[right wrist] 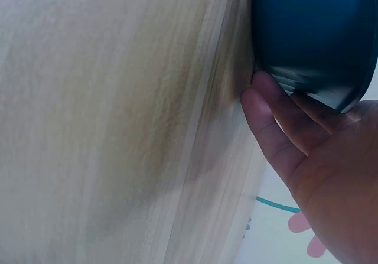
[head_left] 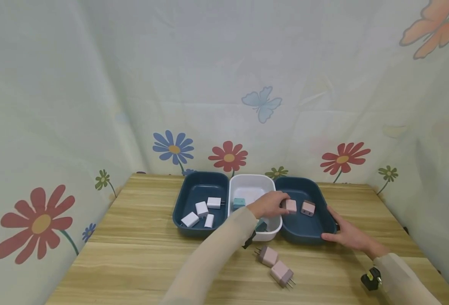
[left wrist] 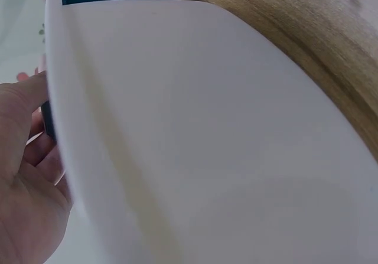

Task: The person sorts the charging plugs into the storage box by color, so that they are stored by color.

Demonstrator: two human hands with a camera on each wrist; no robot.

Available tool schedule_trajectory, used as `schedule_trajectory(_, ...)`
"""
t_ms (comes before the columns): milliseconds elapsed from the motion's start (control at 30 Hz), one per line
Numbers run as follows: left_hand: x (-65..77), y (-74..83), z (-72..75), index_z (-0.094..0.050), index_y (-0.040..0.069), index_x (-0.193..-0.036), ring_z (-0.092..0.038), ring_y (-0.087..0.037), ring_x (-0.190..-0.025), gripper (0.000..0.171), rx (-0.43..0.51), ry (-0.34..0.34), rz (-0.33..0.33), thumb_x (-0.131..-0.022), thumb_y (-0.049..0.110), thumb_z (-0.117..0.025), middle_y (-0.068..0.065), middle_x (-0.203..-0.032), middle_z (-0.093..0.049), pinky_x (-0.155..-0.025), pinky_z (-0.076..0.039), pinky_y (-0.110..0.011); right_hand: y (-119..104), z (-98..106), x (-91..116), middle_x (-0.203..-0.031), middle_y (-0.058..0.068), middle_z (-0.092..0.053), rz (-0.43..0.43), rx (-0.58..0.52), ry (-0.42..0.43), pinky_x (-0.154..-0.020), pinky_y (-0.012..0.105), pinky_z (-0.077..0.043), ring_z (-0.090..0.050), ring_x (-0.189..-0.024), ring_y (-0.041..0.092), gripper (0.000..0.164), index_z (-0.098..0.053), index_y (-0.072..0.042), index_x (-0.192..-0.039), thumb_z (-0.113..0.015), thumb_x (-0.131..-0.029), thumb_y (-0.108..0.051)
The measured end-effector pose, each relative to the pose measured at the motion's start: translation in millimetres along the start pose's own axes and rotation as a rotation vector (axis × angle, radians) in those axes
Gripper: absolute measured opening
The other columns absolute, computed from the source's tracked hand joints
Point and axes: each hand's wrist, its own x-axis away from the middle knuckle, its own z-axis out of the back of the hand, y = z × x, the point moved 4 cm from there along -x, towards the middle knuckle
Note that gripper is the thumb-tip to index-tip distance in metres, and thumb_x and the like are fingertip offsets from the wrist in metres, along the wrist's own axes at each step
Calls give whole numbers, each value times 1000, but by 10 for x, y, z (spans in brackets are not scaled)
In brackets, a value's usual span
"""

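In the head view, my left hand (head_left: pixel 271 204) reaches over the white bin and pinches a pink charger plug (head_left: pixel 290 206) inside the left part of the right dark blue bin (head_left: pixel 304 231). Beside it in that bin lies another pink charger plug (head_left: pixel 308 208). My right hand (head_left: pixel 350 235) grips this bin at its right side, thumb by the front corner and fingers along the outer wall. The right wrist view shows those fingertips (right wrist: pixel 257 98) against the bin's wall. In the left wrist view, the white bin's wall (left wrist: pixel 195 110) hides most of the left hand's work.
Two more pink charger plugs (head_left: pixel 268 256) lie on the wooden table (head_left: pixel 133 254) in front of the bins. The white bin (head_left: pixel 275 233) holds teal charger plugs (head_left: pixel 239 203). Several white charger plugs (head_left: pixel 202 209) lie in the left dark blue bin (head_left: pixel 199 182). A flowered curtain (head_left: pixel 194 63) hangs behind.
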Motion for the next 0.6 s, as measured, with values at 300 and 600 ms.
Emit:
schedule_trajectory(300, -13, 7, 6, -58, 12, -126, -53, -5, -93, 45, -12, 18, 10, -88, 32, -68, 2, -114, -61, -82, -43, -19, 17, -2, 4, -148, 37, -9, -21, -20, -4, -96, 68, -28, -26, -125, 57, 104, 0, -3, -151, -70, -84, -40)
schedule_trajectory(600, -27, 0, 6, -56, 14, -129, -54, -6, -101, 45, -53, 29, 48, -89, 33, -66, 1, -119, -60, -88, -42, -21, 32, 0, -4, -148, 36, -8, -19, -21, -4, -96, 68, -26, -23, -126, 57, 104, 1, -4, -151, -70, -84, -40)
